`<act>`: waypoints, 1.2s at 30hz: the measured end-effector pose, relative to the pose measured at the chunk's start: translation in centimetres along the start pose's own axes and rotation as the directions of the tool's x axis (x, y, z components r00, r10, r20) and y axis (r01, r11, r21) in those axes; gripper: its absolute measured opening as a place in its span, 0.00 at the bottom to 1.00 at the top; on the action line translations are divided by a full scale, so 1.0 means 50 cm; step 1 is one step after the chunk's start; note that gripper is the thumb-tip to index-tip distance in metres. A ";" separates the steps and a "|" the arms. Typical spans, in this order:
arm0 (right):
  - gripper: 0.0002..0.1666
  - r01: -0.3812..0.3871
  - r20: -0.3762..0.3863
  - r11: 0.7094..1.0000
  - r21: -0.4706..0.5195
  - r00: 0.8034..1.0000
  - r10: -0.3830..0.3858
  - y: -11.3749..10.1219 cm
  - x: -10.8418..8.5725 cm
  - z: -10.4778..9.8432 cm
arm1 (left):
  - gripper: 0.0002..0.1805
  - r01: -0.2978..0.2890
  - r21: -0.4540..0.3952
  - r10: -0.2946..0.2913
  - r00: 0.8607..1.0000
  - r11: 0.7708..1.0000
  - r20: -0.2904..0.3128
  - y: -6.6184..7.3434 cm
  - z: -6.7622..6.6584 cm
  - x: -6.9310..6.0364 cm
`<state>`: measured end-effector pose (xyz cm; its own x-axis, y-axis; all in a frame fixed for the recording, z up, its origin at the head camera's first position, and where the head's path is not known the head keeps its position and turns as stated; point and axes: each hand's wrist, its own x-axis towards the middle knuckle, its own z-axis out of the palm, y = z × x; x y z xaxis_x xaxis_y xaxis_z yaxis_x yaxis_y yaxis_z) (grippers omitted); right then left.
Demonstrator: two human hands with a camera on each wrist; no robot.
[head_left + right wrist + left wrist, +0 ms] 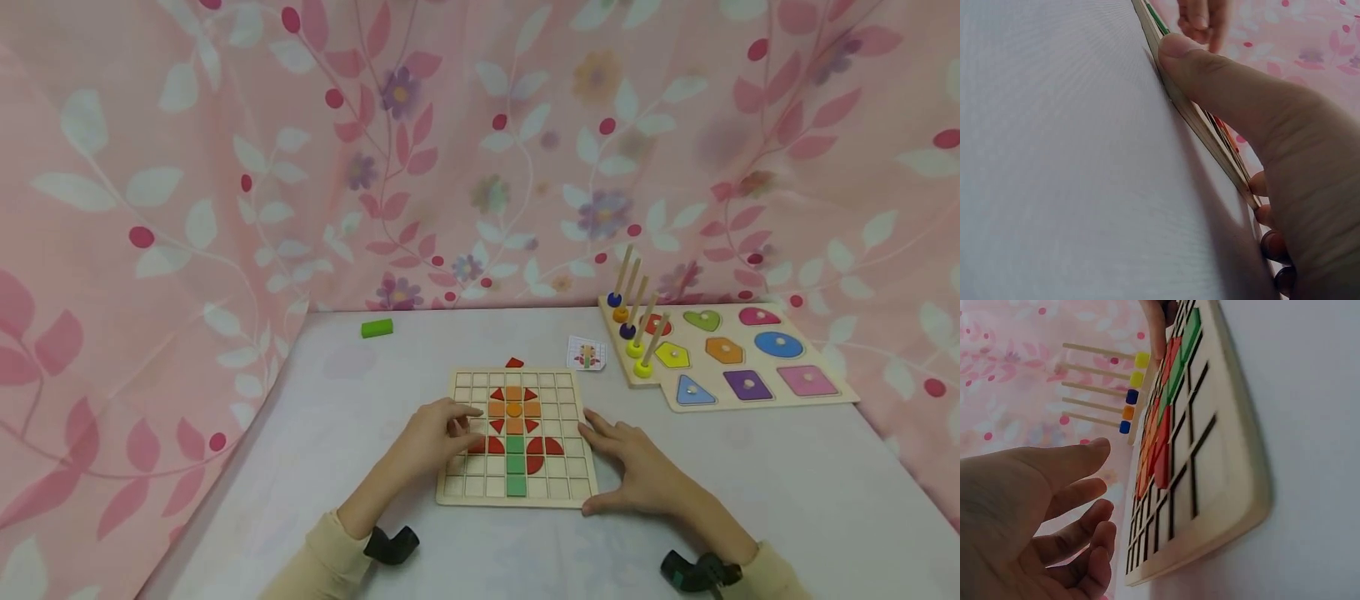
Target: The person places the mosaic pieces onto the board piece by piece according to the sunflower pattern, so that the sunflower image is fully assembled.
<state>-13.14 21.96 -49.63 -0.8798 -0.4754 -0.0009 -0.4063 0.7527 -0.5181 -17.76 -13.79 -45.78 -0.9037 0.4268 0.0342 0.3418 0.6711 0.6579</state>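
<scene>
A wooden grid board lies flat on the table, with a pattern of red, orange and green pieces in its squares. My left hand hovers over the board's left side. Its fingers are loosely bent with nothing between them, as the left wrist view shows. Red quarter-circle pieces lie just beneath its fingertips. My right hand rests against the board's right edge, thumb near the front corner and fingertips farther up. In the right wrist view the thumb touches the board's rim.
A red piece lies just beyond the board's far edge. A pattern card is near the far right corner. Farther right are a peg stand with coloured beads and a shape puzzle. A green block lies at the back left.
</scene>
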 end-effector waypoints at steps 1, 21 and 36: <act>0.74 0.003 0.001 1.000 0.001 1.000 -0.003 0.000 0.001 0.001 | 0.19 0.005 -0.011 -0.005 1.000 1.000 -0.010 0.001 -0.007 0.012; 0.73 0.023 -0.005 1.000 0.010 1.000 -0.023 0.000 0.000 -0.001 | 0.10 0.064 0.021 -0.063 0.998 0.998 -0.019 0.008 0.036 0.298; 0.72 0.026 -0.002 0.999 0.023 1.000 -0.026 0.000 -0.001 -0.005 | 0.18 0.120 0.083 -0.109 0.986 0.989 -0.127 -0.055 -0.001 0.314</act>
<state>-13.13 22.10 -49.39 -0.8694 -0.4939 0.0141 -0.4232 0.7296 -0.5371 -32.90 -8.96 -47.03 -0.9609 0.2708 0.0577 0.2513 0.7654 0.5924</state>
